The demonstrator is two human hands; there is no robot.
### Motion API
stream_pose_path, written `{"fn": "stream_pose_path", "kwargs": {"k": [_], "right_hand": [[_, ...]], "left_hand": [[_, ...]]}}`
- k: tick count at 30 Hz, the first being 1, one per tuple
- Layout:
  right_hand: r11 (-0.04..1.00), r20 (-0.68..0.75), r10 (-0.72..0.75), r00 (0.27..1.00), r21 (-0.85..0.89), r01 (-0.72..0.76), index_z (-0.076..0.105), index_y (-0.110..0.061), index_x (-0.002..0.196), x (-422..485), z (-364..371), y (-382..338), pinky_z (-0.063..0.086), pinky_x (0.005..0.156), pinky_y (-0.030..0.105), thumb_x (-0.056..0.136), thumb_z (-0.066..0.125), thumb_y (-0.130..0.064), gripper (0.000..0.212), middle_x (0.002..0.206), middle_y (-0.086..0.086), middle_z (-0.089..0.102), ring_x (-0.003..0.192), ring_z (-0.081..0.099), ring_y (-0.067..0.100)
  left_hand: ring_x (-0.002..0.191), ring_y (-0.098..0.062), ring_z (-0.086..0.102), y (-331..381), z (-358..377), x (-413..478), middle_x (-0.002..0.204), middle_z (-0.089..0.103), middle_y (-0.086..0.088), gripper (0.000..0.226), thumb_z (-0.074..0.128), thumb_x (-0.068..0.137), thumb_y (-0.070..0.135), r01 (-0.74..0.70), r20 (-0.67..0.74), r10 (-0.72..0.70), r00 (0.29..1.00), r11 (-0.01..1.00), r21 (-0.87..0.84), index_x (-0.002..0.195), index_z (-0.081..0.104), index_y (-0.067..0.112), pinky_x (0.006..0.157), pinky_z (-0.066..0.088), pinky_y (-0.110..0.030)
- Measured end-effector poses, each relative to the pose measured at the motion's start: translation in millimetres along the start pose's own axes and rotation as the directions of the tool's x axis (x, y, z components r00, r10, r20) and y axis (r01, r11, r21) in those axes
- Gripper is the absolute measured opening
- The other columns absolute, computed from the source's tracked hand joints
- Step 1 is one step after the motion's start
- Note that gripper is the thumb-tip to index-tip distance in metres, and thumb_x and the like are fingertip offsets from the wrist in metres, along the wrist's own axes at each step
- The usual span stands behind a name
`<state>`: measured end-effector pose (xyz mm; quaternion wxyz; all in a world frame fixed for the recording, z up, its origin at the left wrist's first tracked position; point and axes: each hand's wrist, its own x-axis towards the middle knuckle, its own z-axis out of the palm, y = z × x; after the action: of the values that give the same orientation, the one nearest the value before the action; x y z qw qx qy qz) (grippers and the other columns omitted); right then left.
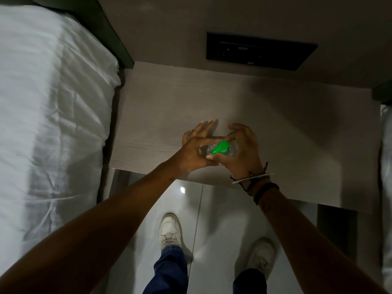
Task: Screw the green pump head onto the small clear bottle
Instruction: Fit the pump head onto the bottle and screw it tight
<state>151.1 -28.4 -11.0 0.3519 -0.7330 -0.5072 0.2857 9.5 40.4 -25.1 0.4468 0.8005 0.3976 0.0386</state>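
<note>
Both hands meet over the near part of a pale wooden bedside table (275, 128). Between them is the small clear bottle (232, 150), mostly hidden by fingers, with the bright green pump head (220, 147) sitting on its top. My left hand (196, 150) comes in from the left, its thumb against the green pump head and its fingers stretched out beyond it. My right hand (242, 149) curls around the bottle from the right side. Whether the pump head's threads are engaged is hidden.
A bed with white sheets (53, 102) runs along the left. A black socket panel (258, 50) is set in the wall behind the table. More white bedding (387, 166) shows at the right edge. Below are a glossy floor and my white shoes (170, 230).
</note>
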Motion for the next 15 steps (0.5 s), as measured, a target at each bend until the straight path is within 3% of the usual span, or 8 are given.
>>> {"fn": "stream_pose_path", "kwargs": {"k": [3, 4, 7, 10, 13, 15], "right_hand": [[0.994, 0.097, 0.041, 0.994, 0.099, -0.051, 0.053, -0.013, 0.122, -2.9, -4.2, 5.6, 0.034, 0.109, 0.042, 0.054, 0.091, -0.024, 0.079, 0.146, 0.013, 0.036, 0.134, 0.034, 0.029], [0.994, 0.131, 0.010, 0.991, 0.104, -0.023, 0.054, -0.015, 0.124, -3.4, -7.7, 7.8, 0.031, 0.110, 0.042, 0.060, 0.088, -0.021, 0.072, 0.148, 0.012, 0.036, 0.136, 0.031, 0.030], [0.997, 0.118, -0.070, 0.990, 0.032, 0.067, 0.069, -0.014, 0.104, -3.7, -12.8, 7.3, 0.030, 0.110, 0.045, 0.064, 0.084, -0.016, 0.043, 0.138, 0.010, 0.051, 0.132, 0.036, 0.035], [0.999, 0.008, -0.041, 0.999, -0.013, 0.041, 0.066, -0.010, 0.092, 0.2, -7.6, 1.5, 0.040, 0.102, 0.053, 0.050, 0.092, -0.025, 0.051, 0.128, 0.012, 0.056, 0.123, 0.047, 0.032], [0.997, 0.109, 0.034, 0.993, 0.068, -0.042, 0.054, -0.016, 0.119, -1.1, -7.8, 2.0, 0.035, 0.109, 0.049, 0.054, 0.090, -0.031, 0.075, 0.146, 0.010, 0.037, 0.134, 0.035, 0.027], [0.997, 0.154, -0.041, 0.987, 0.070, 0.031, 0.057, -0.018, 0.120, -2.3, -10.6, 6.5, 0.031, 0.112, 0.054, 0.066, 0.084, -0.021, 0.060, 0.147, 0.012, 0.039, 0.136, 0.031, 0.031]], "left_hand": [[0.146, -0.022, 0.001, -2.9, 2.6, 1.6, 0.158, 0.014, -0.004, 0.060, 0.078, 0.070, 0.029, -0.014, -0.008, 0.014, 1.000, 1.000, 0.018, 0.125, 0.055, 0.026, 0.116, -0.001, -0.050], [0.146, -0.022, 0.002, -3.5, 3.6, 2.6, 0.158, 0.015, -0.004, 0.059, 0.079, 0.069, 0.029, -0.016, -0.018, 0.016, 1.000, 1.000, 0.016, 0.123, 0.057, 0.025, 0.117, 0.000, -0.051], [0.146, -0.022, 0.003, -5.1, 5.7, 4.8, 0.158, 0.016, -0.003, 0.061, 0.081, 0.066, 0.031, -0.024, -0.021, 0.024, 0.999, 1.000, -0.002, 0.122, 0.058, 0.026, 0.116, 0.001, -0.051], [0.146, -0.022, 0.001, -8.0, 5.4, 5.4, 0.158, 0.015, -0.004, 0.055, 0.081, 0.067, 0.028, -0.013, -0.015, 0.013, 1.000, 1.000, -0.018, 0.118, 0.061, 0.017, 0.115, -0.002, -0.049], [0.146, -0.020, 0.000, -9.7, 6.8, 4.1, 0.158, 0.015, -0.006, 0.053, 0.079, 0.069, 0.026, -0.014, -0.018, 0.014, 1.000, 1.000, -0.010, 0.117, 0.061, 0.012, 0.114, -0.002, -0.043], [0.146, -0.021, 0.002, -8.6, 8.0, 5.0, 0.158, 0.017, -0.005, 0.054, 0.081, 0.067, 0.026, -0.003, -0.035, 0.003, 0.999, 1.000, -0.012, 0.115, 0.062, 0.012, 0.115, 0.000, -0.044]]}}
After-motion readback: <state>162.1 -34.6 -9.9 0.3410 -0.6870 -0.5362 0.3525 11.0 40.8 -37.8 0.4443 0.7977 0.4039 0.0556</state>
